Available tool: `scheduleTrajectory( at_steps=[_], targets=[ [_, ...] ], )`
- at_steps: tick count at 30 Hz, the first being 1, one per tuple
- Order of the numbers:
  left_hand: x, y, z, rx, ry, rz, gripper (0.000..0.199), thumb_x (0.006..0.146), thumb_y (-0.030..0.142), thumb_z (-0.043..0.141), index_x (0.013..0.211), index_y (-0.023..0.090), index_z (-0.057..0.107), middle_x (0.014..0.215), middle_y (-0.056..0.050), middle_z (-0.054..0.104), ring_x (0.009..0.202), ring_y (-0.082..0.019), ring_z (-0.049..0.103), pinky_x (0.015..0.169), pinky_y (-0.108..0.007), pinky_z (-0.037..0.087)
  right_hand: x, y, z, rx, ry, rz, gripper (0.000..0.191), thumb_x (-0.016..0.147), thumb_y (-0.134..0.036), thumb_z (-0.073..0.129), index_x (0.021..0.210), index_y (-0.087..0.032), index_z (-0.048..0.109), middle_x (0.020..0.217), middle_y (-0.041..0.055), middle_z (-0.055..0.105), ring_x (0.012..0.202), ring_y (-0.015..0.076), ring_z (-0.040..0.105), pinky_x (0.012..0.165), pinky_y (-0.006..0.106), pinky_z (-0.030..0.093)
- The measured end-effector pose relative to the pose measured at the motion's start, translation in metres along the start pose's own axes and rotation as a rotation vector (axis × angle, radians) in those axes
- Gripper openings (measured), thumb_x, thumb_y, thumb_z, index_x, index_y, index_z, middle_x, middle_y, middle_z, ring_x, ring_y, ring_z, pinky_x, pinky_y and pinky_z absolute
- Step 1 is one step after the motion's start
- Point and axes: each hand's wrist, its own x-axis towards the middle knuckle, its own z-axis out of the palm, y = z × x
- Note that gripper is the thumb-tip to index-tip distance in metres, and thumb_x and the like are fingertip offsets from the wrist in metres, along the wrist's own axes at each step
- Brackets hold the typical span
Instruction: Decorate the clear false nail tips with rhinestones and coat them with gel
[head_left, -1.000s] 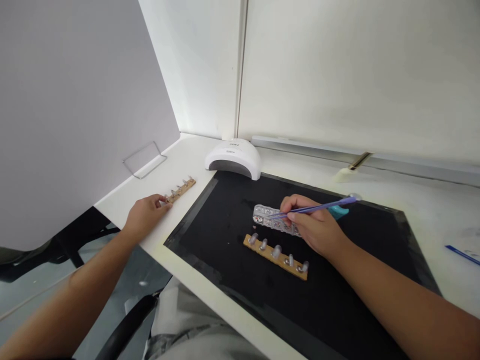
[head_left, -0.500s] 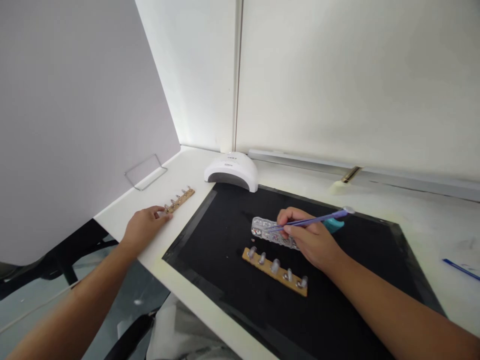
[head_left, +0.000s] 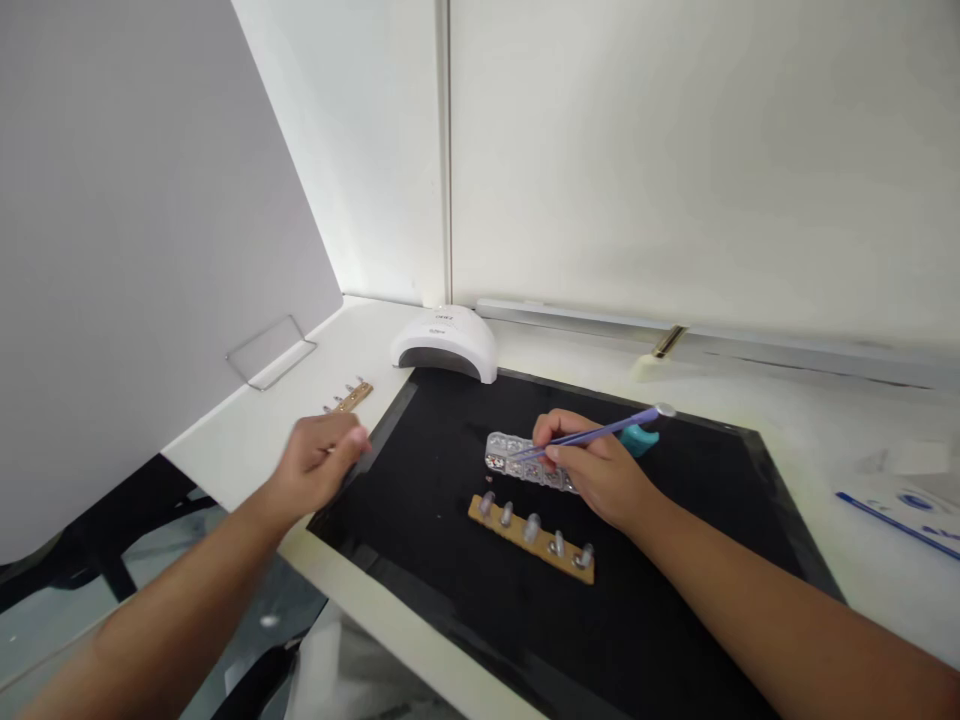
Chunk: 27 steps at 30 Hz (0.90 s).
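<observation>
My right hand (head_left: 592, 460) is closed on a pair of purple tweezers (head_left: 596, 432), whose tips point left over a clear compartment box (head_left: 499, 447) of small shiny gems. That hand covers the box's right end. In front of the box lies a wooden strip (head_left: 529, 538) carrying several clear nail tips, some with silvery pieces. My left hand (head_left: 319, 462) is curled with its thumb folded over, raised near the mat's left edge; nothing shows in it. Beyond it, a second wooden strip (head_left: 356, 397) with nail tips is partly hidden by the hand.
A white nail lamp (head_left: 444, 338) stands at the back of the black mat (head_left: 420, 470). A turquoise object (head_left: 639, 439) sits behind my right hand. A brush (head_left: 664, 350) lies by the wall, a blue-and-white item (head_left: 900, 515) at the right, and a wire stand (head_left: 270, 352) at the left.
My left hand has let go of the far-left strip and moved right toward the mat, its fingers curling. My right hand still holds the tweezers over the gem box. The view has shifted slightly right.
</observation>
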Motion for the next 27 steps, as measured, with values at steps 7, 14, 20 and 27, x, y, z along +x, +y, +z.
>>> scheduleTrajectory(
  at_steps=[7,14,20,27],
  targets=[
    [0.044,0.036,0.062,-0.115,-0.343,0.275,0.060,0.092,0.061,0.032,0.048,0.020,0.027,0.046,0.001,0.034,0.045,-0.010,0.034,0.049,-0.026,0.025,-0.001,-0.005,0.000,-0.007,0.001,0.006,0.008,0.068,-0.027,0.062,0.070,-0.020,0.058,0.064,-0.0010,0.050,0.057,0.0138,0.043,0.054,0.027,0.035],
    [0.068,0.038,0.084,-0.154,-0.360,0.275,0.057,0.093,0.048,0.042,0.049,0.018,0.023,0.046,0.005,0.020,0.044,-0.008,0.021,0.049,-0.029,0.015,0.000,-0.009,-0.001,-0.004,-0.017,0.032,0.011,0.071,-0.032,0.063,0.068,-0.022,0.058,0.065,0.0003,0.049,0.059,0.0157,0.043,0.054,0.029,0.035],
    [0.089,0.027,0.105,-0.224,-0.320,0.188,0.057,0.095,0.048,0.040,0.050,0.018,0.020,0.048,0.005,0.019,0.045,-0.008,0.022,0.048,-0.028,0.016,-0.002,-0.010,-0.003,0.012,-0.010,0.047,0.019,0.075,-0.039,0.067,0.071,-0.022,0.059,0.067,0.0011,0.050,0.060,0.0166,0.044,0.054,0.030,0.036],
    [0.091,0.015,0.116,-0.186,-0.340,0.209,0.056,0.093,0.040,0.045,0.046,0.017,0.026,0.045,0.004,0.023,0.045,-0.008,0.019,0.050,-0.031,0.014,0.000,-0.006,-0.009,0.018,-0.057,0.040,0.023,0.079,-0.044,0.069,0.072,-0.024,0.062,0.066,0.0014,0.050,0.061,0.0178,0.045,0.053,0.031,0.037]
  ],
)
